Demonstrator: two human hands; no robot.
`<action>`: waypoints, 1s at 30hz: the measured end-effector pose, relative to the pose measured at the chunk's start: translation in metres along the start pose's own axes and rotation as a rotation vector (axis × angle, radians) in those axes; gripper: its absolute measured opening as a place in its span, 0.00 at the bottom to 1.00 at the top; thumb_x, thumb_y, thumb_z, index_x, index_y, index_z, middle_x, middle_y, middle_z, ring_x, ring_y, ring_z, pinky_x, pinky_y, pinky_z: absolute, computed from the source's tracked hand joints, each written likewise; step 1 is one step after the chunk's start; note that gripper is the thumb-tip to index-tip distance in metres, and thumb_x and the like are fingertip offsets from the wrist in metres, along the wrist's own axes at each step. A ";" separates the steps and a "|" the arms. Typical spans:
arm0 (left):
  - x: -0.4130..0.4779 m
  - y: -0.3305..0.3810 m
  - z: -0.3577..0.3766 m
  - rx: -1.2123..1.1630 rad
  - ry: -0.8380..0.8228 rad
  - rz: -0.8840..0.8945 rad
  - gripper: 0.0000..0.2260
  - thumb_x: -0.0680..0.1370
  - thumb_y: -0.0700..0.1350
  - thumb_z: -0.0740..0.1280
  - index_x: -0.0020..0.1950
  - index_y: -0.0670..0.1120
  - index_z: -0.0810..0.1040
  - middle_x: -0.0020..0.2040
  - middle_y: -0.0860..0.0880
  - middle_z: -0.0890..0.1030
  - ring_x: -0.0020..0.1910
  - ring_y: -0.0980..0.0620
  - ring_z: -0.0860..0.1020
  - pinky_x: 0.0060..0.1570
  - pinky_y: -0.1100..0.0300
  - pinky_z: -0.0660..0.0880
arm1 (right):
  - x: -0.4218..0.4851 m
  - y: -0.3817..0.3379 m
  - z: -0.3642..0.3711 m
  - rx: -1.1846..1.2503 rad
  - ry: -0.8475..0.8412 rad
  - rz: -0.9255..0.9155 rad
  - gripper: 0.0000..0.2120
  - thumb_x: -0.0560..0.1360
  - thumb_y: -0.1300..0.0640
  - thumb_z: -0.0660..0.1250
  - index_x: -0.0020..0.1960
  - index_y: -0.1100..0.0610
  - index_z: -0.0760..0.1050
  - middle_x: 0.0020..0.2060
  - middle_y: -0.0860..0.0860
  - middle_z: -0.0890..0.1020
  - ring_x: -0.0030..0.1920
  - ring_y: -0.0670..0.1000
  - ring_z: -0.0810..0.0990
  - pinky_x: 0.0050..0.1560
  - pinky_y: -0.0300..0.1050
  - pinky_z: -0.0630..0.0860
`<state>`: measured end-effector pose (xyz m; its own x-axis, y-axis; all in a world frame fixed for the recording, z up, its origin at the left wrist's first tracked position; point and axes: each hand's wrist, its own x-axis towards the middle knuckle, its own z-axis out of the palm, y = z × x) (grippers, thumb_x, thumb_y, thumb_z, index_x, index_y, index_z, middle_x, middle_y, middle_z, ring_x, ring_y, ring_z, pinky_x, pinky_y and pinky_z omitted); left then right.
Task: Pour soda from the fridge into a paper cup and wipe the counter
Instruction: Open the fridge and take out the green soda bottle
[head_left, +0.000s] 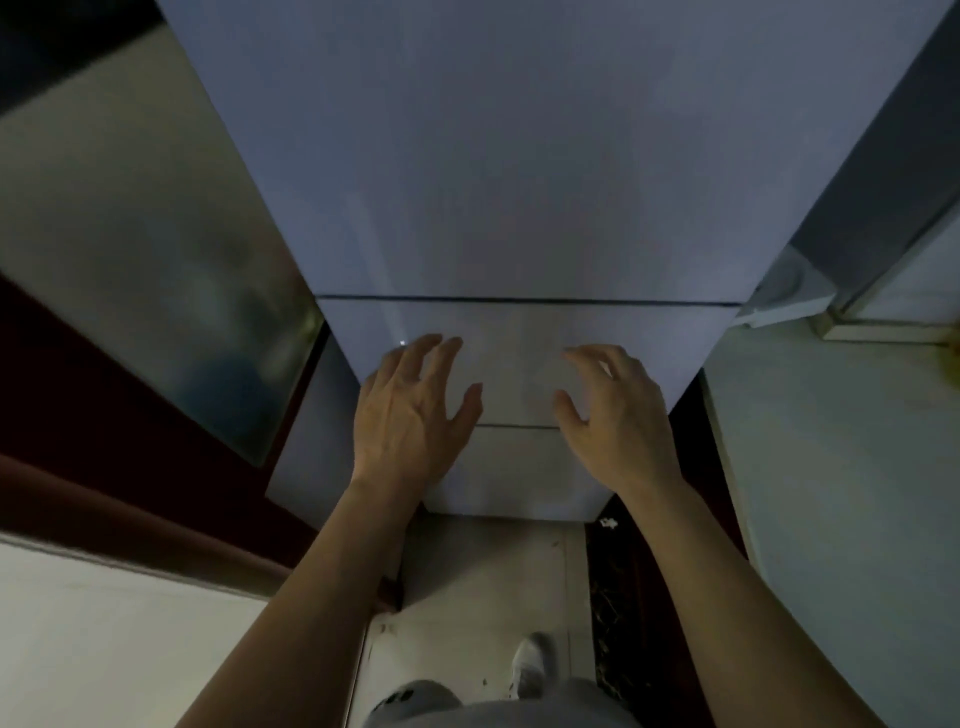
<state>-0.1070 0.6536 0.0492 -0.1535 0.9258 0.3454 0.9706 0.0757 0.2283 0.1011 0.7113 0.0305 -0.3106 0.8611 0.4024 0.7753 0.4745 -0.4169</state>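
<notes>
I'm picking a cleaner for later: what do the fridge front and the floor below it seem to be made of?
Fridge front: probably painted metal or glass, pale and smooth with a soft sheen, no grain, thin dark seams between doors. Floor: likely ceramic tile, pale, matte, with straight joint lines. The dark veined strip beside it looks like polished stone.

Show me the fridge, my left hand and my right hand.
fridge (519, 156): head view, upper door front.
left hand (410, 415): head view, back of hand.
right hand (618, 418): head view, back of hand.
</notes>
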 end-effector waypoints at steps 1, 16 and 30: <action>0.009 0.000 -0.002 -0.004 0.019 -0.006 0.25 0.79 0.58 0.60 0.72 0.46 0.72 0.68 0.44 0.76 0.65 0.42 0.74 0.60 0.44 0.75 | 0.010 0.001 -0.002 0.005 0.008 -0.009 0.21 0.76 0.52 0.65 0.66 0.59 0.74 0.60 0.57 0.77 0.56 0.58 0.78 0.55 0.54 0.77; 0.113 -0.015 -0.102 -0.017 0.393 0.019 0.25 0.78 0.58 0.61 0.71 0.47 0.73 0.68 0.46 0.77 0.66 0.45 0.75 0.61 0.48 0.74 | 0.145 -0.065 -0.079 -0.039 0.285 -0.254 0.22 0.75 0.51 0.63 0.66 0.57 0.75 0.62 0.56 0.77 0.63 0.59 0.75 0.63 0.59 0.73; 0.175 -0.087 -0.148 -0.331 0.627 -0.229 0.33 0.73 0.62 0.64 0.75 0.49 0.66 0.72 0.46 0.69 0.69 0.46 0.69 0.66 0.46 0.72 | 0.246 -0.154 -0.125 -0.279 0.453 -0.730 0.21 0.73 0.55 0.65 0.65 0.58 0.77 0.65 0.60 0.76 0.66 0.62 0.73 0.68 0.64 0.66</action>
<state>-0.2460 0.7547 0.2243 -0.5184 0.5080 0.6879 0.8102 0.0345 0.5851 -0.0264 0.8273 0.2956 -0.5770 0.1807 0.7965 0.5940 0.7622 0.2574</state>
